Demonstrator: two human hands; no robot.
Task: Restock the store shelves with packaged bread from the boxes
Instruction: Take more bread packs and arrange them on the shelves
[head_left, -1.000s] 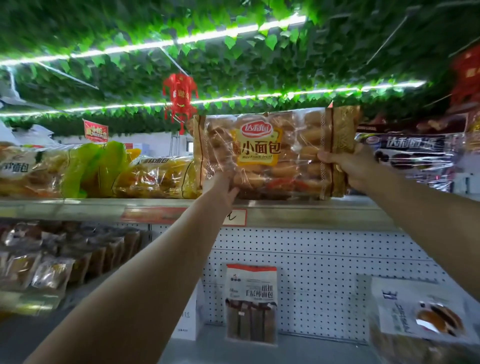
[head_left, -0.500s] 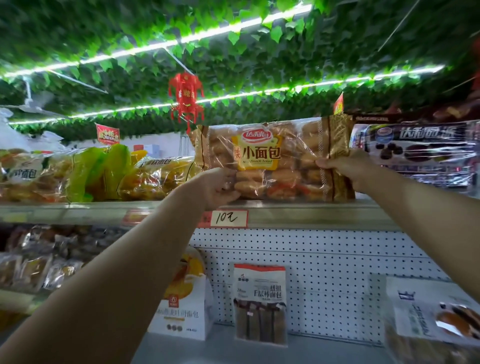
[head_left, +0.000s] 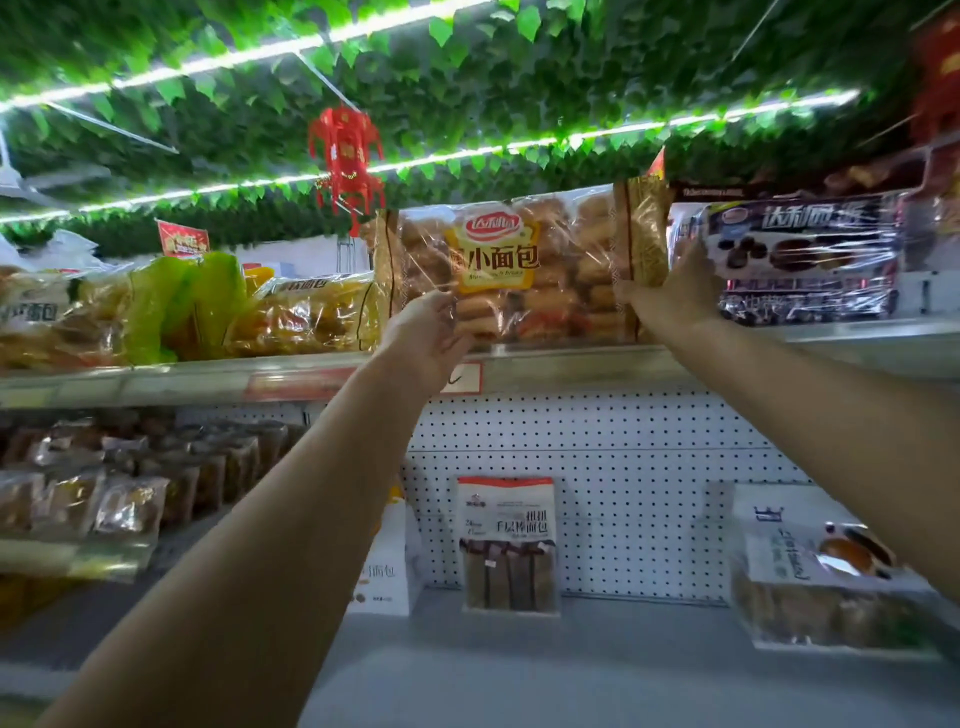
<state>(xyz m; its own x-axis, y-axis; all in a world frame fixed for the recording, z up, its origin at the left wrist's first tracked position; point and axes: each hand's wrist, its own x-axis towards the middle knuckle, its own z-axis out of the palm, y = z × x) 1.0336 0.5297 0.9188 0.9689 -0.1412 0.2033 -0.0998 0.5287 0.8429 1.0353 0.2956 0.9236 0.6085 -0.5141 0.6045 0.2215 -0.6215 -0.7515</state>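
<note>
Nearest, on the lower shelf (head_left: 597, 644), a pack of layered bread sticks (head_left: 506, 543) stands upright against the pegboard back panel (head_left: 649, 467), with a white carton (head_left: 382, 564) just to its left and a flat white-labelled bread pack (head_left: 815, 577) at the right. Both bare forearms reach up past these to the upper shelf (head_left: 561, 366). The left hand (head_left: 426, 340) has its fingers curled onto the lower left front of a clear bag of small bread rolls (head_left: 519, 270), pinching the film. The right hand (head_left: 675, 291) is spread fairly wide, its palm against the bag's right end; whether the thumb grips is not clear. The bag stands upright on the front edge of the upper shelf, between yellow bread bags (head_left: 311, 317) on its left and a dark chocolate-bread bag (head_left: 800, 254) on its right. Farther off, a red hanging ornament (head_left: 345, 156) dangles from a ceiling of green leaves (head_left: 519, 93).
</note>
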